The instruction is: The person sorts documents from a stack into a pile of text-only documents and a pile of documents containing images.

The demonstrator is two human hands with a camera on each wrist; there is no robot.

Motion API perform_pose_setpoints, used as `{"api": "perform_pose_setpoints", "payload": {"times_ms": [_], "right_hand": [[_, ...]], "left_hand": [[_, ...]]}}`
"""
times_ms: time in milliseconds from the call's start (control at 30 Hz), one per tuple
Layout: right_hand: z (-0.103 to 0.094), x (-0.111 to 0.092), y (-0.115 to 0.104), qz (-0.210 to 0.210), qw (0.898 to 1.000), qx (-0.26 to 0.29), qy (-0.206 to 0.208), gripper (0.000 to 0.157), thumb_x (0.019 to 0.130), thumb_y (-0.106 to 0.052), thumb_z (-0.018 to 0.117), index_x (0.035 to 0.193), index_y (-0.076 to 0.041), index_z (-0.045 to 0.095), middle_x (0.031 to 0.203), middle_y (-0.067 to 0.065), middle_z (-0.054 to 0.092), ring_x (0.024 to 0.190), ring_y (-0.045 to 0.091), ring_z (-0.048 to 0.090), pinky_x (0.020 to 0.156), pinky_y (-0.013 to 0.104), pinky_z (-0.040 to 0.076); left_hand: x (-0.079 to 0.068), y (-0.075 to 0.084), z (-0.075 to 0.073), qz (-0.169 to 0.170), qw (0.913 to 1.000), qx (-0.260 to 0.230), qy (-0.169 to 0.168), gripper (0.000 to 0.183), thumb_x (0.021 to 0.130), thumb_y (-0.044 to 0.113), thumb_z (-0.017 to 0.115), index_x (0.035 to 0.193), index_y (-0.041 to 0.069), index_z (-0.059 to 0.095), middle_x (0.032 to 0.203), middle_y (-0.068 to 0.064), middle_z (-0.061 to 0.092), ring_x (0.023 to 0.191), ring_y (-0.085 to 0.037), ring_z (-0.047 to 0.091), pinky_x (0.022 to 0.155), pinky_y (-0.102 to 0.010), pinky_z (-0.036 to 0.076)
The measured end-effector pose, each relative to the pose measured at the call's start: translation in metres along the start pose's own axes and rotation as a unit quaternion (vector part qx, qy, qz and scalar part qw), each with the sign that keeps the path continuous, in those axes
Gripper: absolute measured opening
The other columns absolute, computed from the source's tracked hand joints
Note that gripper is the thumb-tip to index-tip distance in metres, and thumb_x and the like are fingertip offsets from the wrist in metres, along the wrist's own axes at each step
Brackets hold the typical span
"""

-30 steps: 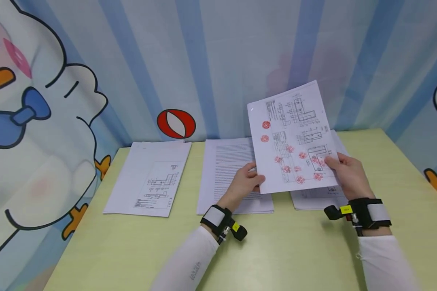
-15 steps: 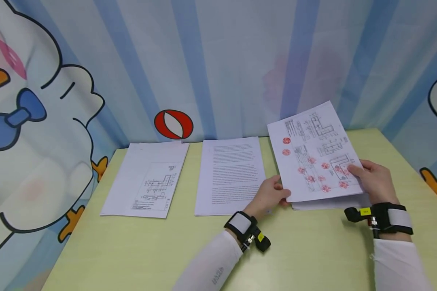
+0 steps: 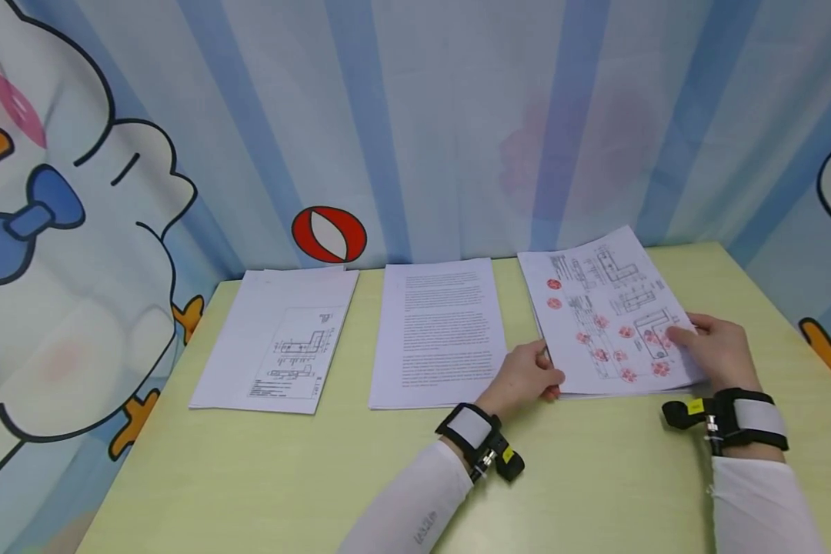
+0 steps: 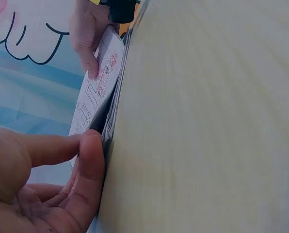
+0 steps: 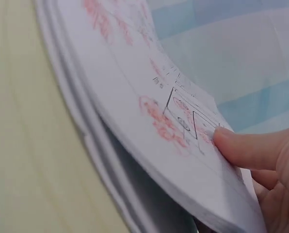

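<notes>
A sheaf of paper [image 3: 595, 331] printed with line drawings and red round stamps lies tilted over the right-hand stack on the table. Its front left corner is pinched between thumb and finger of my left hand [image 3: 522, 377]. My right hand [image 3: 720, 350] grips its right edge, thumb on top, fingers underneath. In the right wrist view the sheaf [image 5: 183, 165] bows, with a dark gap between it and the paper stack [image 5: 81, 111] below. The left wrist view shows the thumb and finger [image 4: 92, 155] at the corner, close to the tabletop.
A stack of text pages [image 3: 436, 338] lies in the middle of the pale yellow table [image 3: 305, 485]. Farther left is another stack with a drawing on top [image 3: 277, 338]. Behind the table hangs a blue striped curtain [image 3: 450, 131] with cartoon figures.
Both hands have carried the stamped sheaf to the right and lowered it onto the right-hand stack. The middle text stack is now uncovered. The left stack has stayed put.
</notes>
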State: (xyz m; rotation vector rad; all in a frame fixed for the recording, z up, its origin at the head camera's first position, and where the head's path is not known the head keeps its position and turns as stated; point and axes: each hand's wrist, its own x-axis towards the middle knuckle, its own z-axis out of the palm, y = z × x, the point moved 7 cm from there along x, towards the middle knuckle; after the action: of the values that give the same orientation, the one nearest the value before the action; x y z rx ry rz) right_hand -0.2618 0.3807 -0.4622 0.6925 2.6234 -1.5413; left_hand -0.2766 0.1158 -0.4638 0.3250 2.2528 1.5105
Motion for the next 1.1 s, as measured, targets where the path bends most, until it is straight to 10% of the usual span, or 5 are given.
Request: {"api": "perform_pose_setpoints", "payload": {"times_ms": [367, 633, 800, 1100], "right_hand": [[0.001, -0.004, -0.005, -0.032, 0.995, -0.091, 0.004, 0.066, 0.091, -0.03, 0.057, 0.14, 0.008, 0.035, 0.122, 0.034, 0.046, 0.078, 0.029, 0.059, 0.052, 0.022, 0.044], [0.001, -0.007, -0.008, -0.024, 0.986, -0.167, -0.018, 0.078, 0.086, -0.035, 0.061, 0.138, 0.015, 0.03, 0.126, 0.04, 0.042, 0.099, 0.047, 0.044, 0.08, 0.059, 0.041], [0.001, -0.012, -0.015, -0.035, 0.978, -0.202, -0.033, 0.077, 0.088, -0.039, 0.057, 0.136, 0.016, 0.032, 0.124, 0.041, 0.043, 0.098, 0.049, 0.045, 0.079, 0.061, 0.039], [0.011, -0.018, -0.046, -0.11, 0.961, -0.255, -0.005, 0.071, 0.093, -0.043, 0.046, 0.133, 0.014, 0.038, 0.125, 0.045, 0.044, 0.102, 0.056, 0.047, 0.072, 0.058, 0.041]], "left_hand": [[-0.002, 0.001, -0.004, -0.017, 0.9986, 0.046, 0.018, 0.013, 0.083, 0.005, 0.066, 0.078, 0.008, 0.054, 0.057, -0.004, 0.061, 0.046, -0.012, 0.06, 0.045, -0.018, 0.042], [0.0, -0.001, -0.009, -0.034, 0.9954, 0.084, 0.033, 0.014, 0.082, 0.008, 0.066, 0.074, 0.008, 0.056, 0.054, -0.003, 0.064, 0.043, -0.012, 0.06, 0.046, -0.018, 0.039], [0.003, -0.002, -0.011, -0.016, 0.9969, 0.068, 0.037, 0.016, 0.085, 0.012, 0.063, 0.072, 0.007, 0.055, 0.053, -0.004, 0.064, 0.042, -0.011, 0.059, 0.045, -0.018, 0.039], [-0.002, 0.02, -0.042, 0.032, 0.9977, -0.042, 0.043, 0.037, 0.092, 0.019, 0.055, 0.128, 0.011, 0.057, 0.091, -0.013, 0.065, 0.049, -0.013, 0.063, 0.062, -0.036, 0.059]]}}
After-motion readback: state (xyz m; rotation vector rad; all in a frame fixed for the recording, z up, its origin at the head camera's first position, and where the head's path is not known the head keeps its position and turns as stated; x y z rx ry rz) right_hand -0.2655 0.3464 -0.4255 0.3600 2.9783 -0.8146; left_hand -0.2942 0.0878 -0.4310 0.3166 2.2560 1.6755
